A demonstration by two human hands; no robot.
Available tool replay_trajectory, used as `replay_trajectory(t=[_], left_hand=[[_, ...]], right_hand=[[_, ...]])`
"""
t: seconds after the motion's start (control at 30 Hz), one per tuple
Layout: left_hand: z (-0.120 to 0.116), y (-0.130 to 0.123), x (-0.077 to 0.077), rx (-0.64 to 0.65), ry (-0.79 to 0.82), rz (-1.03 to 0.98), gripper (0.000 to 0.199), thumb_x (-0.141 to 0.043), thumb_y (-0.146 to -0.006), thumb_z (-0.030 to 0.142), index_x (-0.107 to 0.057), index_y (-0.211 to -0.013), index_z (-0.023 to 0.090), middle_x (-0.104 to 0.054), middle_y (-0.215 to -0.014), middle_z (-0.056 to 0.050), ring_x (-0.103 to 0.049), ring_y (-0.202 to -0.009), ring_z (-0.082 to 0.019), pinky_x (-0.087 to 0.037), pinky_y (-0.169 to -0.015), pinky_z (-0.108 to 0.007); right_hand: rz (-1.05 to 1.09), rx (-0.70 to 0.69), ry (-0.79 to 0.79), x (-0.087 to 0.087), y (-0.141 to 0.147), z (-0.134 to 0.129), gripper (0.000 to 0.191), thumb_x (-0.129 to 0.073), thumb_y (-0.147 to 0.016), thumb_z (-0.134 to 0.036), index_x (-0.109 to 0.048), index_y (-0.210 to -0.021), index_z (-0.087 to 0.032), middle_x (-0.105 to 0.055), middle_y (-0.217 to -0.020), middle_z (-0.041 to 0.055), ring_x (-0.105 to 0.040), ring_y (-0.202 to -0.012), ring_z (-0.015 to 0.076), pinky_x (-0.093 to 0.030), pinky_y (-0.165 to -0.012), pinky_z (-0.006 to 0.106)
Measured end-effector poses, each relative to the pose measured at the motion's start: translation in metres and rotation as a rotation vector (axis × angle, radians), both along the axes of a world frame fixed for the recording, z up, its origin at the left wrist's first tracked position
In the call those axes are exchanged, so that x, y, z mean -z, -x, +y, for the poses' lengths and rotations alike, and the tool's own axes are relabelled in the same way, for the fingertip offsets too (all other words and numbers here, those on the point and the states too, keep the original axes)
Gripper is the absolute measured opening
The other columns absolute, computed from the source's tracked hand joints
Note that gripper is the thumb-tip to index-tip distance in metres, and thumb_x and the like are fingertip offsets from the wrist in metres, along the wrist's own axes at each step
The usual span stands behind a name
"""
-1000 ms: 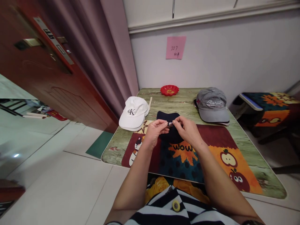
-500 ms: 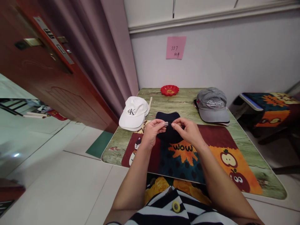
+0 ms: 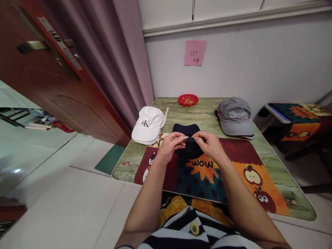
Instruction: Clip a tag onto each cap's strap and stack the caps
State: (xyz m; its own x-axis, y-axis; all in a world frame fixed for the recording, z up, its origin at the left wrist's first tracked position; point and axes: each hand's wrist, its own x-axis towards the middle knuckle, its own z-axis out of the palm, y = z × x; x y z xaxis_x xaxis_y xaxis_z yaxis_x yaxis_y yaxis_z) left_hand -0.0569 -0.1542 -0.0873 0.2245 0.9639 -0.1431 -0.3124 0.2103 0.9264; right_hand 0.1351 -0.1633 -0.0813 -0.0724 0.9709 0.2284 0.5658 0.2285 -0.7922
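A dark navy cap (image 3: 190, 152) lies on the patterned mat (image 3: 178, 180), partly hidden behind my hands. Between the thumb and fingers of my left hand (image 3: 172, 145) is a small silvery metal buckle (image 3: 185, 138). My right hand (image 3: 209, 145) pinches the dark strap (image 3: 191, 139), which runs across to the buckle. Both hands are closed and close together above the cap. White caps (image 3: 147, 124) lie to the left, the front one lettered CK. On the right is a grey cap (image 3: 236, 116) reading "Always", with more layers beneath it.
A red scalloped dish (image 3: 188, 100) stands at the back of the green wood-look table (image 3: 204, 116). Behind it, a pink note (image 3: 195, 53) is stuck on the wall. A brown door (image 3: 77, 103) and a curtain are at left, and a stool (image 3: 298, 117) at right.
My right hand has shifted slightly right, away from the left. More of the dark strap shows between my fingers, and the buckle has tilted a little.
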Motion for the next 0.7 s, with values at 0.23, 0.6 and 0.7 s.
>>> replay_trajectory(t=[0.23, 0.6, 0.7], left_hand=[[0.000, 0.000, 0.004, 0.022, -0.012, 0.016, 0.037, -0.086, -0.068, 0.037, -0.070, -0.092, 0.014, -0.070, -0.083, -0.002, -0.065, -0.068, -0.010, -0.056, -0.068, -0.023], [-0.001, 0.000, 0.004, -0.002, -0.014, 0.039, 0.037, -0.089, -0.064, 0.034, -0.071, -0.089, 0.014, -0.068, -0.077, -0.001, -0.064, -0.065, -0.010, -0.056, -0.065, -0.022], [-0.001, 0.000, 0.004, -0.025, -0.014, 0.053, 0.038, -0.089, -0.063, 0.034, -0.071, -0.090, 0.014, -0.069, -0.077, -0.001, -0.063, -0.063, -0.009, -0.055, -0.063, -0.022]], right_hand=[[-0.007, -0.083, -0.032, -0.001, 0.004, 0.000, 0.027, -0.050, -0.091, -0.036, -0.073, -0.086, -0.021, -0.065, -0.066, 0.0001, -0.052, -0.059, 0.0157, -0.030, -0.056, 0.028], [-0.027, -0.024, -0.063, -0.001, 0.010, -0.003, 0.024, -0.055, -0.091, -0.038, -0.071, -0.085, -0.021, -0.068, -0.072, 0.0001, -0.055, -0.064, 0.0151, -0.035, -0.062, 0.027], [-0.001, -0.023, -0.042, 0.000, 0.010, -0.003, 0.028, -0.055, -0.092, -0.043, -0.072, -0.086, -0.021, -0.067, -0.069, -0.0003, -0.050, -0.057, 0.0138, -0.033, -0.058, 0.028]])
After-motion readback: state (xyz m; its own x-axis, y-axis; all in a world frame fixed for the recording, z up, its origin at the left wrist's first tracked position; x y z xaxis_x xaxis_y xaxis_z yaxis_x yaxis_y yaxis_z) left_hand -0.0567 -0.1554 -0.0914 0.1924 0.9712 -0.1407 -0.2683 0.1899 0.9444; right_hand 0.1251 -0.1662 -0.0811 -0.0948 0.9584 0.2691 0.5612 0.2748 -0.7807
